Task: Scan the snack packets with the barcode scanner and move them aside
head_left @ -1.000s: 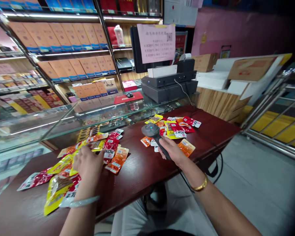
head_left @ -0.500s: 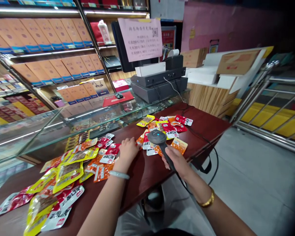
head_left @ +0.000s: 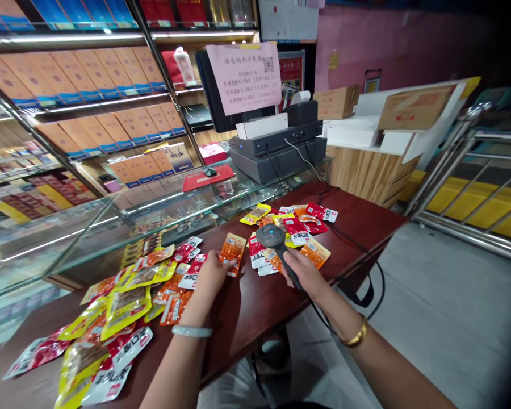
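Note:
My left hand (head_left: 213,274) has its fingers closed on the lower edge of an orange snack packet (head_left: 233,250), between two groups of packets on the dark red table (head_left: 255,307). In my right hand (head_left: 303,271) is a dark grey barcode scanner (head_left: 271,235), gripped by its handle, with a small blue light on its head. The scanner head is above several red, white and orange packets and hides part of them. A larger pile of yellow, red and orange packets (head_left: 128,307) lies to the left of my left hand. A smaller group of packets (head_left: 296,226) lies beyond the scanner.
A glass display counter (head_left: 166,210) runs along the table's far side. On it stand a cash drawer (head_left: 276,156) and a monitor with a pink notice (head_left: 247,76). The scanner's black cable (head_left: 381,278) hangs over the table's right edge. A metal railing (head_left: 472,187) stands at right.
My left hand has moved left and toward me, away from the scanner, bringing the orange packet from the right-hand group. The scanner stays in my right hand. The view has shifted slightly.

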{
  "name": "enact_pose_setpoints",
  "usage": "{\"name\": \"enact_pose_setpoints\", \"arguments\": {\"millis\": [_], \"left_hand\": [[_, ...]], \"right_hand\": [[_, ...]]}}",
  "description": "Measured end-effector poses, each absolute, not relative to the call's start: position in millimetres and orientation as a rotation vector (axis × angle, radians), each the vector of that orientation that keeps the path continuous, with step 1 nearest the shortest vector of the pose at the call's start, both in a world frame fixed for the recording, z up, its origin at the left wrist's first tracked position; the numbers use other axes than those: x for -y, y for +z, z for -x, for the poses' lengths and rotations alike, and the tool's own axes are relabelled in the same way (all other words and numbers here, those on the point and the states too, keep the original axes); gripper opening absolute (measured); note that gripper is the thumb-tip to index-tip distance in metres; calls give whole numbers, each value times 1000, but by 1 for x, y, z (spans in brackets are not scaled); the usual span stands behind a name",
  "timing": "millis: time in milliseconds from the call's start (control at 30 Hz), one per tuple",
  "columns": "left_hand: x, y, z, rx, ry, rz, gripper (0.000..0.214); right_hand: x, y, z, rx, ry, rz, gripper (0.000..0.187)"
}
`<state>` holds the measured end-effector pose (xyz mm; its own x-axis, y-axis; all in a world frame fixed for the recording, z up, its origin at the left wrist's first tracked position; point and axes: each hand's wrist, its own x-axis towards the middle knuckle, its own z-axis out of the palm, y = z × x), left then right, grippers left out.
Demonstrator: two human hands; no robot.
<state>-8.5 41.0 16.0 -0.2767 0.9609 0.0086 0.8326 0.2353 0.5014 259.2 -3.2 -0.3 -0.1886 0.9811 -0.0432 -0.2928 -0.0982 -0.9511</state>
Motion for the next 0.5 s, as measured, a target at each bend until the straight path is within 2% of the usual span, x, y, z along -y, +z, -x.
{"name": "enact_pose_setpoints", "arguments": {"millis": [167,500], "left_hand": [[-17,6,24,-2016,925,-1560,39],[18,11,31,-1974,1139,-1415,44]], "right_hand": [[13,12,-249,1193,1415,947,66],[48,38,-198,1397,1663,726,68]]}}
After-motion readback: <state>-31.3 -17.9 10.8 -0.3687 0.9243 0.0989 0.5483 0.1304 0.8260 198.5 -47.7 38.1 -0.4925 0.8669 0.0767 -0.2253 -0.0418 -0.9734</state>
